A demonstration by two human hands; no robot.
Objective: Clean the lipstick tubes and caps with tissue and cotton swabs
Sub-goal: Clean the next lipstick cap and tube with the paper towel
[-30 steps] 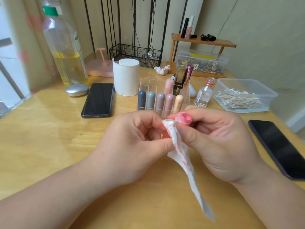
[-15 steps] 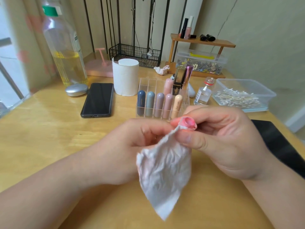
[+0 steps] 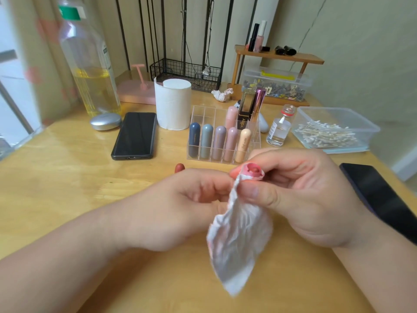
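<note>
Cap [image 3: 252,172], pink and round, mouth toward camera, is pinched with crumpled tissue [image 3: 237,240] by right hand [image 3: 304,199]. Red-tipped lipstick [image 3: 179,168] is gripped by curled left hand [image 3: 180,211].

A home, at a make-up corner: a pale wooden tabletop [image 3: 67,177] against the wall carries a clear lipstick organiser [image 3: 204,115], a small wooden shelf [image 3: 302,57] of nail polish (bottles upright), a toilet roll [image 3: 173,105], a tub of cotton swabs [image 3: 352,119] and a phone [image 3: 135,134].
</note>
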